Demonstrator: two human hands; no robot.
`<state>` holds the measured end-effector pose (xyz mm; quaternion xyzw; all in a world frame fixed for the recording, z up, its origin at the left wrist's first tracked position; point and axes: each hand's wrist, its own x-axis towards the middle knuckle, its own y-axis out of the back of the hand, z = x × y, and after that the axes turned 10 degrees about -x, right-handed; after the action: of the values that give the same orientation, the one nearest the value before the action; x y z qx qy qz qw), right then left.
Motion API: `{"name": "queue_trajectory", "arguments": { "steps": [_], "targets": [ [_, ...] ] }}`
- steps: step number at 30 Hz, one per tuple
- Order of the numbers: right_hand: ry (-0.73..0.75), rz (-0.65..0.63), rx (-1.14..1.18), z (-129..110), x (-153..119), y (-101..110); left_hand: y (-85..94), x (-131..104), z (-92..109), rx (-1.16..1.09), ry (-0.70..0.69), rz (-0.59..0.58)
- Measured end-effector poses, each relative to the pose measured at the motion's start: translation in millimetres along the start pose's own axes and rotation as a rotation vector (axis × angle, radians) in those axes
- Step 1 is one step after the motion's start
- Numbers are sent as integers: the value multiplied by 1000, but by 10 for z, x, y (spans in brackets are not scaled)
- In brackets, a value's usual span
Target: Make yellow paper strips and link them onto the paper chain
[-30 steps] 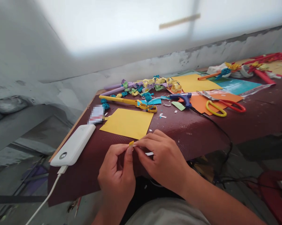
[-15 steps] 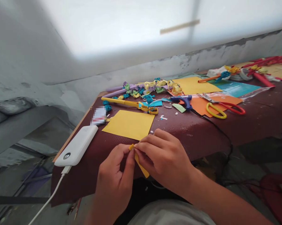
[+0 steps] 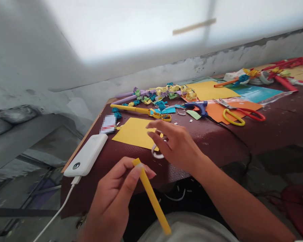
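My left hand [image 3: 118, 191] pinches a narrow yellow paper strip [image 3: 153, 198] near its upper end. The strip slants down to the right, toward my lap, and a small whitish patch shows on it by my thumb. My right hand [image 3: 178, 144] is open above the table's front part, with thumb and index finger apart. Just beneath it, a curled thin white strip [image 3: 156, 154] loops out; whether it touches the fingers I cannot tell. Behind the hand lies a square yellow sheet [image 3: 131, 132], partly covered by the fingers.
Scissors [image 3: 233, 116] lie on orange paper beside a blue glue gun [image 3: 200, 107] with a black cord. A white power bank [image 3: 87, 156] with a cable sits at the left edge. Paper flowers and rolled paper sticks [image 3: 131, 109] crowd the back.
My right hand has let go of the yellow strip and moved up and away, opening. The strip now hangs from my left hand alone, more of it showing. A white curl has appeared by my right hand.
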<state>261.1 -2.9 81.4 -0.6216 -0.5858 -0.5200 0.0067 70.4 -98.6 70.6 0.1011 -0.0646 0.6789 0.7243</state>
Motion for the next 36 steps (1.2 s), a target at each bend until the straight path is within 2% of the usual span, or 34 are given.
{"name": "queue_trajectory", "arguments": {
  "steps": [1,3,9,12,16,19,21,24,27,29,31,32,34,36],
  "targets": [
    [27,10,30,-47,0,-1,31,18,-16,-71,106,-12],
    [43,17,39,-110,3,-13,74,41,-59,-177,209,-3],
    [17,-29,209,11,177,-194,57,72,-247,-356,217,-26],
    [94,-97,237,30,382,-332,84,120,-357,-357,197,27],
    [271,-175,89,-15,692,-567,156,164,-418,-348,144,147],
    [357,-193,-40,29,888,-813,175,167,-376,-360,128,231],
    [418,-253,-130,96,983,-941,193,166,-347,-381,126,290],
    [474,-351,-191,155,1021,-928,266,182,-366,-451,141,334],
    [404,-256,-141,54,828,-666,335,219,-447,-507,129,363],
    [310,-98,-64,-88,548,-468,317,238,-489,-523,81,401],
    [314,-39,-69,-230,200,-336,242,238,-490,-545,35,410],
    [347,-23,-96,-284,27,-302,192,229,-474,-567,26,401],
    [315,75,-106,-340,-259,-280,92,192,-421,-636,45,370],
    [286,180,-115,-338,-425,-277,19,144,-359,-711,90,336]
  ]
}}
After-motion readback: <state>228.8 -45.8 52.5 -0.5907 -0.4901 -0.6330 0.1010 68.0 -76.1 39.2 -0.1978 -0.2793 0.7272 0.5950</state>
